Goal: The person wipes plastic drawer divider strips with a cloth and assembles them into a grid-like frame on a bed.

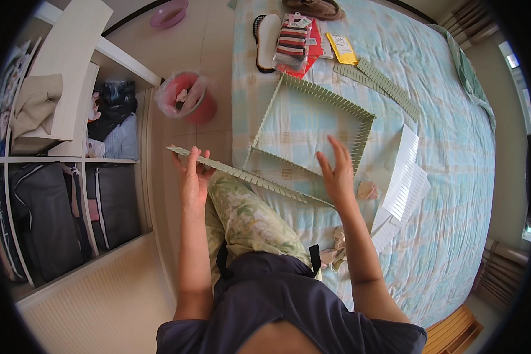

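Observation:
My left hand (pixel 190 178) grips one end of a long pale green slotted plastic strip (pixel 251 177), which slants across above my lap toward the bed. My right hand (pixel 338 172) is raised with its fingers spread and holds nothing; it hovers by the near right corner of a four-sided frame (pixel 327 89). Similar green slotted strips form that frame, which stands on edge on the bed, joined at its corners. Whether the far end of the held strip touches the frame's near side, I cannot tell.
More green strips (pixel 389 88) lie on the plaid bedcover (pixel 454 177), with white slotted sheets (pixel 402 171) at the right. An insole (pixel 269 41), packaged socks (pixel 292 40) and a yellow packet (pixel 341 48) lie at the back. A red lined bin (pixel 202 106) stands beside an open wardrobe (pixel 71 159).

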